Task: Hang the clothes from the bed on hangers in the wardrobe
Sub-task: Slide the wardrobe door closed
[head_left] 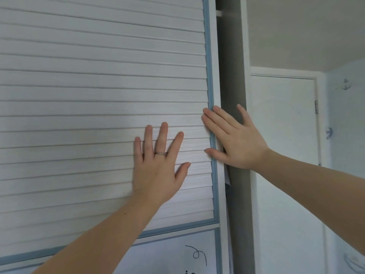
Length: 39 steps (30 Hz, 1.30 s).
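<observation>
The slatted wardrobe door, filling the frame's left and centre, is pressed by the left hand, laid flat, fingers straight and spread. Its blue-trimmed right edge is touched by the right hand, fingers straight and apart. Black writing at bottom centre is cut off, unreadable.

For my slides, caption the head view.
Left hand flat on the slatted wardrobe door, right hand at its edge by a dark gap.

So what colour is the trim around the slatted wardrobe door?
The trim is dusty blue, seen clearest in the head view.
</observation>
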{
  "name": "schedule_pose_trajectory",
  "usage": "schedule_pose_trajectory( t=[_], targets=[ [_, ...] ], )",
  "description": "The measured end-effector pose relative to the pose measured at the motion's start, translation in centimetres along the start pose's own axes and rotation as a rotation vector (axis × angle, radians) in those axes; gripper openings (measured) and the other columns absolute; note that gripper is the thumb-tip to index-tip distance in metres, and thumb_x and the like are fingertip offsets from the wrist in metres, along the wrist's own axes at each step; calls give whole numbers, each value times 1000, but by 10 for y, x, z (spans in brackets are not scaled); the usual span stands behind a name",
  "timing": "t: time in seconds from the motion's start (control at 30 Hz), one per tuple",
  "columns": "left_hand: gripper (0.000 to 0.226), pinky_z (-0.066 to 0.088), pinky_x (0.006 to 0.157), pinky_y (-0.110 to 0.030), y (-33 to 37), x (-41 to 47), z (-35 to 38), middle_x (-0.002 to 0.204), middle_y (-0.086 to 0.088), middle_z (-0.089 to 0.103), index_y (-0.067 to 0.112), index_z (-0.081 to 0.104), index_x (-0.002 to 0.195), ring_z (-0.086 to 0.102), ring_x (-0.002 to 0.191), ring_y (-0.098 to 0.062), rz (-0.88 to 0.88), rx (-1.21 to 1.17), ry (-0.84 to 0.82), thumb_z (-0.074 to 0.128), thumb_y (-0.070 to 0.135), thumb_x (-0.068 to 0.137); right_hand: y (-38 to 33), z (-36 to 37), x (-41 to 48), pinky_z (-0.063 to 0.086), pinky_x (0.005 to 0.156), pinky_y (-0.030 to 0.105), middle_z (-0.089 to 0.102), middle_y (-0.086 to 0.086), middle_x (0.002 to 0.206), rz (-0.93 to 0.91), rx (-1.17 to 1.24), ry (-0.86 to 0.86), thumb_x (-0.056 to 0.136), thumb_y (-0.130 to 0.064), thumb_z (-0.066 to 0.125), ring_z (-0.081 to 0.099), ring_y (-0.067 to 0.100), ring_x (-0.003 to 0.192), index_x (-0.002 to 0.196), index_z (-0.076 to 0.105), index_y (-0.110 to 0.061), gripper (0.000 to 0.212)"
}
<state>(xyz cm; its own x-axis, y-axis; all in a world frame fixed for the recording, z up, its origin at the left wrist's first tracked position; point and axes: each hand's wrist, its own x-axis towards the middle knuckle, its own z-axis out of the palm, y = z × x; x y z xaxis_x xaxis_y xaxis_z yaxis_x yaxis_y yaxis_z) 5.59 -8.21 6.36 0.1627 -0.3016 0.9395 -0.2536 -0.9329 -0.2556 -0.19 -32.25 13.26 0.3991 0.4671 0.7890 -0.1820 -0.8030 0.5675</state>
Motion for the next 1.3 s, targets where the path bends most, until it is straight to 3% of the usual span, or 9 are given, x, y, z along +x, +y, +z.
schedule_pose_trajectory(
  t=[0.4,0.67,0.9,1.1,1.3],
  targets=[
    [72,5,121,-60,54,15,9,168,-11,2,28,20,159,2,153,-38,36,-34,-16,33,63,97,49,6,-36,8,119,59,13,1,164,8,-111,-19,97,-62,33,13,17,151,157,19,-14,78],
    [72,5,120,-61,58,15,14,168,-11,4,27,23,159,4,153,-39,33,-27,6,35,61,96,51,18,-42,15,117,60,18,-1,163,29,-48,77,96,-60,38,16,17,151,156,24,-16,76],
    [72,4,120,-62,60,17,13,168,-12,4,26,22,159,3,153,-40,26,3,-4,35,61,97,53,19,-42,11,118,60,15,-3,164,45,-23,35,96,-60,37,13,16,151,157,22,-18,75],
    [72,2,120,-63,61,17,8,167,-14,1,25,19,160,-1,153,-41,23,16,-65,32,59,98,43,9,-43,5,118,61,11,-4,165,116,79,-79,94,-56,31,7,16,152,157,19,-19,74],
    [70,6,121,-60,64,20,-17,168,-11,-1,29,19,159,-3,153,-38,2,-81,-226,34,58,98,59,-10,-54,-2,120,54,4,-11,165,99,385,-173,99,-46,40,-3,8,151,157,17,-28,65]
  ],
)
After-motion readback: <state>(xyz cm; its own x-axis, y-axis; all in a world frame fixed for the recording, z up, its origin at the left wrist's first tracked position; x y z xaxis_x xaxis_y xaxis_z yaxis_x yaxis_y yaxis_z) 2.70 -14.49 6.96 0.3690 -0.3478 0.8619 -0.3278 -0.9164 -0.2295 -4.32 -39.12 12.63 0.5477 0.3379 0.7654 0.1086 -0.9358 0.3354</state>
